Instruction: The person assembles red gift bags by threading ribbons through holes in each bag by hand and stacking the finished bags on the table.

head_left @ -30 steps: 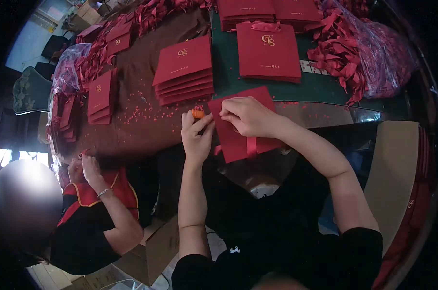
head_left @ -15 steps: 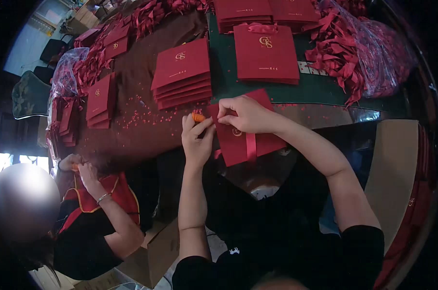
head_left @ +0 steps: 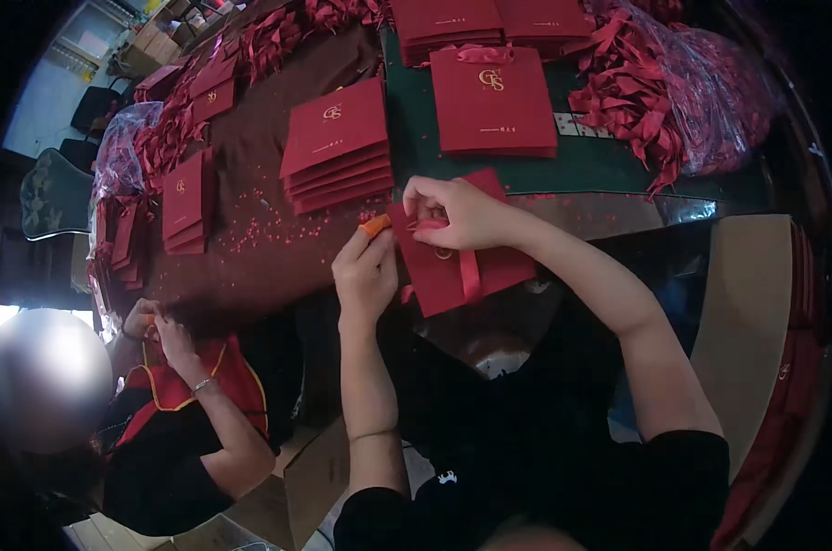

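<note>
A red paper bag (head_left: 503,269) with a gold logo lies tilted at the table's near edge, in front of me. Across its face hangs a red ribbon (head_left: 471,275). My right hand (head_left: 462,216) is over the bag's upper part, thumb and fingertips closed on a loop of the ribbon. At the bag's upper left edge, my left hand (head_left: 364,275) is closed, thumb and fingers pinching the edge. An orange finger cover (head_left: 375,225) sits on one of its fingers. The exact contact of the left fingertips is partly hidden.
Stacked red bags (head_left: 338,133) stand ahead, more bags (head_left: 494,101) on a green mat (head_left: 411,110). A ribbon heap (head_left: 618,110) in plastic lies right. Red scraps (head_left: 260,220) dot the brown cloth. A co-worker's hands (head_left: 163,331) are at left; a cardboard box (head_left: 742,321) is at right.
My right hand has drawn a ribbon loop up between its fingers. My left hand has moved slightly left and down, its fingers more curled. The view has shifted slightly.
</note>
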Motion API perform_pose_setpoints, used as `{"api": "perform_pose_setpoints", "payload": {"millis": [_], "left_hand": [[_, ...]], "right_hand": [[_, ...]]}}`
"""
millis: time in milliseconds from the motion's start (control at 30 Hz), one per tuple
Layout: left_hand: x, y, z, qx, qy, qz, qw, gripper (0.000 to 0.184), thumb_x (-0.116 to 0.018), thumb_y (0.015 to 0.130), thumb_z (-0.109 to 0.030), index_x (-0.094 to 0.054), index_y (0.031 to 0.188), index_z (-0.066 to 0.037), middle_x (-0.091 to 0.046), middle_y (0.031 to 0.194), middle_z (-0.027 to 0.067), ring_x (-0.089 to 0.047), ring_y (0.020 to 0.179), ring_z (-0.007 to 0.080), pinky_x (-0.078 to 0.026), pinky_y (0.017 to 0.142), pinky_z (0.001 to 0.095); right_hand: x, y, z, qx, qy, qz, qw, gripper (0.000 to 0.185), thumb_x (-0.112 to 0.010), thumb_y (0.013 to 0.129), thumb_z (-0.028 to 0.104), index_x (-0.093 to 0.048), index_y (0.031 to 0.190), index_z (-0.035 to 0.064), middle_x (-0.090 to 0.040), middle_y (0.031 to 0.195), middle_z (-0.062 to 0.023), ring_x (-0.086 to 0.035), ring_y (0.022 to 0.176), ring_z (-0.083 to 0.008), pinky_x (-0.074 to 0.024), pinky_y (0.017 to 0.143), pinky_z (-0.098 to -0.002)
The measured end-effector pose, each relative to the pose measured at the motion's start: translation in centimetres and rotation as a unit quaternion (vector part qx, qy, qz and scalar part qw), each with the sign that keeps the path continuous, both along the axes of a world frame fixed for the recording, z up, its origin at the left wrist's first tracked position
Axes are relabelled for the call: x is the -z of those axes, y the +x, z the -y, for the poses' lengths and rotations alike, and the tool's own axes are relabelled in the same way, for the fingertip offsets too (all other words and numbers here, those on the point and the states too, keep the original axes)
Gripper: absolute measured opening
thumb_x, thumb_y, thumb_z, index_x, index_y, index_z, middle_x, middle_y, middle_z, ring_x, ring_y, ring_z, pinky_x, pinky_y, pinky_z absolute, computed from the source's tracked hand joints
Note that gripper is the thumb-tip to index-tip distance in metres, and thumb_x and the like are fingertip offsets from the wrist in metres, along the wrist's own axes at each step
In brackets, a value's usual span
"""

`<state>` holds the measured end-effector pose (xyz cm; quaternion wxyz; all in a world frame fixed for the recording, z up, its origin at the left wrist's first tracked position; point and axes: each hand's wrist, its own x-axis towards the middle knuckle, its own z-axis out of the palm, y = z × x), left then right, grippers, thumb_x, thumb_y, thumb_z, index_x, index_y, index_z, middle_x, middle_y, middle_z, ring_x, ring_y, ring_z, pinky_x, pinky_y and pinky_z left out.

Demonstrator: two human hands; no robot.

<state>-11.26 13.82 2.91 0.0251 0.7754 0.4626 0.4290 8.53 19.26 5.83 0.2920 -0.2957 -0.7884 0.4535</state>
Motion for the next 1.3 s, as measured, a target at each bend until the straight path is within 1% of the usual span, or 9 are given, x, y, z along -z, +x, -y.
{"api": "perform_pose_setpoints", "payload": {"millis": [100,200,533,767,833,900,967,1133,1300], "left_hand": [[-0.1,-3.2,0.2,-0.079,-0.016,0.116,0.99,0.013,-0.066,0.081,0.005,-0.07,0.093,0.005,-0.068,0.096,0.0139,-0.067,0.081,0.0193,-0.053,0.072,0.0287],[0.0,-5.8,1.1,-0.138,0.052,-0.034,0.988,0.012,-0.071,0.077,-0.006,-0.072,0.089,-0.006,-0.068,0.096,0.0046,-0.061,0.1,0.0223,-0.042,0.091,0.0345],[1.3,-6.3,1.7,-0.252,0.058,-0.149,0.954,0.011,-0.072,0.078,-0.019,-0.075,0.089,-0.018,-0.066,0.102,-0.0021,-0.054,0.11,0.0229,-0.034,0.093,0.0376],[0.6,-4.1,3.1,-0.317,0.045,-0.09,0.943,0.041,-0.064,0.084,-0.007,-0.06,0.124,-0.011,-0.056,0.125,0.0145,-0.048,0.118,0.034,-0.033,0.1,0.0441],[-0.2,-1.5,4.0,-0.24,0.074,-0.041,0.967,0.041,-0.064,0.083,-0.004,-0.061,0.123,-0.007,-0.055,0.126,0.0157,-0.048,0.118,0.0339,-0.034,0.101,0.0429],[-0.6,1.0,4.9,-0.059,-0.026,0.029,0.998,0.043,-0.064,0.082,-0.004,-0.057,0.124,0.0,-0.053,0.129,0.0194,-0.048,0.12,0.0338,-0.033,0.103,0.0434],[-0.5,3.0,5.3,-0.026,-0.058,-0.096,0.993,0.059,-0.062,0.086,-0.018,-0.041,0.136,0.003,-0.045,0.137,0.0211,-0.041,0.13,0.0318,-0.025,0.11,0.0456],[0.1,4.3,5.3,-0.08,-0.092,-0.155,0.98,0.067,-0.058,0.088,-0.029,-0.032,0.142,0.002,-0.04,0.142,0.0205,-0.035,0.135,0.0311,-0.009,0.111,0.058],[0.3,4.2,5.3,-0.094,-0.095,-0.196,0.971,0.063,-0.056,0.089,-0.033,-0.038,0.14,0.0,-0.038,0.143,0.0199,-0.034,0.136,0.0304,-0.003,0.11,0.0625]], "right_hand": [[-1.1,0.1,0.4,-0.004,-0.117,0.009,0.993,0.027,-0.065,0.079,0.009,-0.047,0.099,0.0051,-0.058,0.065,-0.0067,-0.062,0.056,-0.0183,-0.0448,0.057,-0.0324],[-1.0,-0.1,0.5,-0.009,-0.103,0.037,0.994,0.025,-0.064,0.081,0.01,-0.047,0.099,0.0056,-0.059,0.061,-0.0051,-0.063,0.056,-0.0174,-0.0447,0.057,-0.0309],[-1.2,-0.2,0.9,-0.002,-0.089,0.06,0.994,0.024,-0.064,0.082,0.012,-0.047,0.098,0.0063,-0.062,0.06,-0.0056,-0.063,0.056,-0.0177,-0.0449,0.056,-0.0333],[-0.8,-0.3,1.1,0.01,-0.05,0.074,0.996,0.025,-0.064,0.082,0.013,-0.047,0.098,0.0062,-0.064,0.064,-0.0086,-0.063,0.057,-0.0231,-0.0448,0.056,-0.0353],[-0.9,-0.4,1.1,0.013,-0.033,0.075,0.997,0.025,-0.064,0.082,0.013,-0.047,0.099,0.0062,-0.064,0.065,-0.0085,-0.063,0.058,-0.0236,-0.0448,0.056,-0.0354],[-0.8,-0.5,1.0,0.012,-0.017,0.08,0.997,0.025,-0.064,0.082,0.013,-0.047,0.099,0.0061,-0.064,0.065,-0.0085,-0.063,0.058,-0.024,-0.0448,0.057,-0.0356],[-0.6,-0.4,1.0,0.017,0.012,0.072,0.997,0.025,-0.063,0.082,0.011,-0.048,0.101,0.0058,-0.064,0.066,-0.0089,-0.063,0.059,-0.0228,-0.0444,0.057,-0.0354],[-0.9,0.6,1.5,0.004,-0.017,-0.008,1.0,0.03,-0.064,0.081,0.009,-0.047,0.106,0.004,-0.062,0.076,-0.0083,-0.057,0.072,-0.0144,-0.0443,0.069,-0.0298],[-3.0,3.7,6.9,0.041,-0.307,-0.166,0.936,0.031,-0.059,0.089,0.004,-0.04,0.114,0.0023,-0.06,0.081,-0.007,-0.059,0.073,-0.011,-0.0479,0.069,-0.0246]]}}
